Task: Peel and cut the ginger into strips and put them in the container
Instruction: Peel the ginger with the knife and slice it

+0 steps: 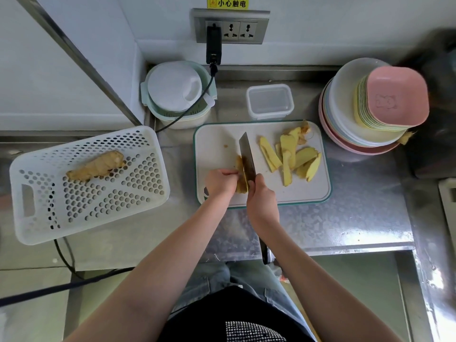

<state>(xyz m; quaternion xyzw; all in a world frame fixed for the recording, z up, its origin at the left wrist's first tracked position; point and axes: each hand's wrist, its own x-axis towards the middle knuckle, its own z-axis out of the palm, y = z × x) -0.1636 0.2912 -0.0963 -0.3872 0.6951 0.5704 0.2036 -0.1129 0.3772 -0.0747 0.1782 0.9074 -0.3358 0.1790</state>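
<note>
Mid-slicing right now: left hand (220, 181) pinching a ginger piece (240, 177) down on the cutting board (217, 146), fingers curled back from the edge, right hand (262, 196) wrapped round the knife (247, 156) up near the blade, with the blade set right against the ginger. Looks like slabs being taken off, not strips yet, going by the flat yellow slices (293, 156) fanned out on the right half of the board, a few peel scraps (304, 130) behind them. Next move probably calls for a steady press down while keeping those left fingertips tucked, then stacking slabs for strip cuts. Clear container (270, 101) sitting just beyond the board on the table (357, 218), nothing in it so far. One more whole unpeeled ginger root (97, 166) waiting in the white basket (32, 169) off to the left. Hard to tell how deep the blade has gone, or how much peel remains on the held piece, since hands and blade cover most of it. Knife handle mostly hidden under the right forearm.
</note>
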